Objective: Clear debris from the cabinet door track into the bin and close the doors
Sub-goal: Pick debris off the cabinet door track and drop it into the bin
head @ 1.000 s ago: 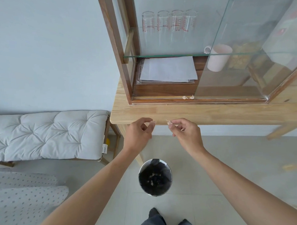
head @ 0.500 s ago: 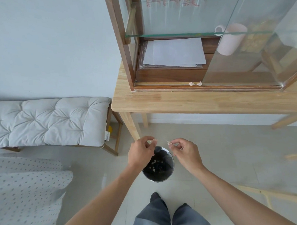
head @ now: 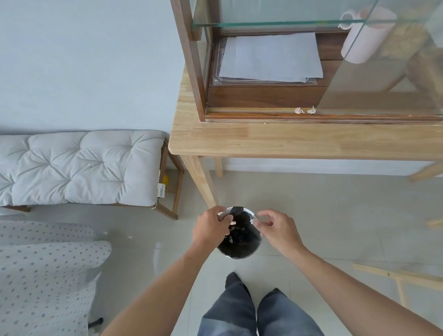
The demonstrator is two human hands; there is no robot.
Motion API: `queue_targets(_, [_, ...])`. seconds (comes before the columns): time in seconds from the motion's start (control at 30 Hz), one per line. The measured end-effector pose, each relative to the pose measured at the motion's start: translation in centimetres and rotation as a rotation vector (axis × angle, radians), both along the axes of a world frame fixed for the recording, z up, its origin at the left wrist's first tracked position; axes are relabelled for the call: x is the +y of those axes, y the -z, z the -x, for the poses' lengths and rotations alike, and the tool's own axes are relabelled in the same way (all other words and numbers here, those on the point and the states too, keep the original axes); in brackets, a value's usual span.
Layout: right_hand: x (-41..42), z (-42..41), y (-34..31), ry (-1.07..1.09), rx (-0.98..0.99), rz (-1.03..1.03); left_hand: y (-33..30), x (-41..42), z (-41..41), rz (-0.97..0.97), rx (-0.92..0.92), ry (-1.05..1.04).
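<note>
Lowering from bench (head: pixel 290 142) height to the bin (head: pixel 240 253), both hands — left hand (head: pixel 210 229), right hand (head: pixel 277 229) — keep a pinching grip on debris scraps; two debris pieces (head: pixel 305 110) remain in the track (head: pixel 263 114).

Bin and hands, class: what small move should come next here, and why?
Probably let go. Both hands, left hand and right hand, hover over the bin, so anything pinched would fall inside. Two scraps remain in the cabinet track.
</note>
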State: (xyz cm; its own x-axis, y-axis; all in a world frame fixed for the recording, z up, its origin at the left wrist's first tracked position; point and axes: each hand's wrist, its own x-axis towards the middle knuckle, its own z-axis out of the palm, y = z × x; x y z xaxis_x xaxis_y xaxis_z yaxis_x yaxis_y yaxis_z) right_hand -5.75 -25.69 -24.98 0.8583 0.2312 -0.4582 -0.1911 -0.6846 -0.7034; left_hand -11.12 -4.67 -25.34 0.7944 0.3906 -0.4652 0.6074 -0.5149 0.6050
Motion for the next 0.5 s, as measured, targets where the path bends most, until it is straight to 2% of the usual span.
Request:
queue_targets(0.33, [0.2,-0.6,-2.0,0.049,-0.023,-0.037,-2.6,1.0,0.1,-0.014,-0.076,-0.049])
queue_targets(0.5, [0.3,-2.2,-4.9,0.056,-0.139,-0.090,-6.2,1.2,-1.4,-0.016,-0.218,-0.039])
